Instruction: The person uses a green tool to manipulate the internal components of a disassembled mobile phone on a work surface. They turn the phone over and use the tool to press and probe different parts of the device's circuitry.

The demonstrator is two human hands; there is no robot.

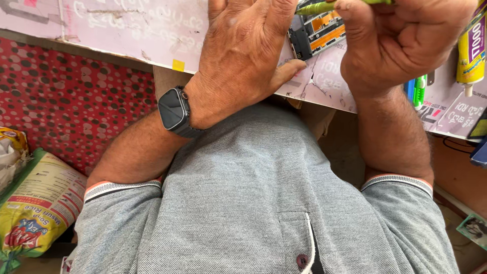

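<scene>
Left hand (243, 56), w/ a dark square smartwatch (174, 111) on its wrist, lies flat, fingers loose, pressing on the opened flat phone w/ exposed black and orange circuit parts (315, 31) at the far middle of the pale pink scratched desk (142, 30). Right hand (401, 40) is clenched round a slim lime-green tool (317, 7), tip over the phone. Far right: yellow glue tube (472, 50), green-white tool (419, 90). Near left on the floor: yellow-green printed sack (38, 208).
</scene>
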